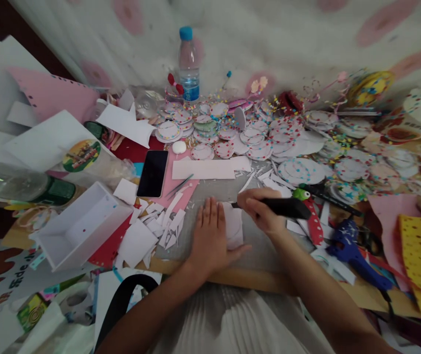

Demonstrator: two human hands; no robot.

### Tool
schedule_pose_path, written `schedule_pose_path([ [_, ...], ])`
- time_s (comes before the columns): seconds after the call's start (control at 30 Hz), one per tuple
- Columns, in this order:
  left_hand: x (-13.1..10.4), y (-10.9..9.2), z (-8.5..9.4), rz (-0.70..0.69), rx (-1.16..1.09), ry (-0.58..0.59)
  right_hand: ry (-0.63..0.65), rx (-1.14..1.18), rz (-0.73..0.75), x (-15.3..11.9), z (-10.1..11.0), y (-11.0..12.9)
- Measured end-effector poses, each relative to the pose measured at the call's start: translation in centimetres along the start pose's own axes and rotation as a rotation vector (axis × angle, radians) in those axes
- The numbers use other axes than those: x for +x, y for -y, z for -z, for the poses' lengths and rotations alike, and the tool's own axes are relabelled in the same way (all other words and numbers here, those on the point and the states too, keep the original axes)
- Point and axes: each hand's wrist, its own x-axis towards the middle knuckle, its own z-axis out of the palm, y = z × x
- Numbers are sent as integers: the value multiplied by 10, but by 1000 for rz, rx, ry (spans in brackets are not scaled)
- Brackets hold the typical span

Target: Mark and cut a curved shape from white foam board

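A small white paper piece (234, 227) with a faint curved line lies on the grey mat (210, 191). My left hand (210, 233) rests flat on the paper's left side, fingers together and stretched forward, the thumb out to the right below it. In my right hand (261, 209) is a black-handled tool (287, 207), its thin tip touching or just over the paper's top edge. Beyond my hands lies a long pale paper strip (203, 169). White paper scraps (155, 221) are heaped to the left of my left hand.
A phone (153, 173) and tweezers (179, 186) lie left of centre. Stacks of dotted paper discs (256, 140) line the back beside a water bottle (189, 66). At the right is a blue glue gun (358, 253); a white box (81, 226) stands at the left.
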Motion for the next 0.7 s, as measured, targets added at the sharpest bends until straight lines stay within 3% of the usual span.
schedule_pose_path([
  [0.13, -2, 8, -3, -102, -5, 4, 5, 157, -16, 11, 3, 1],
  [0.27, -3, 11, -5, -118, 3, 12, -51, 227, 18, -2, 5, 6],
  [0.7, -3, 9, -5, -98, -7, 5, -84, 108, 146, -39, 4, -1],
])
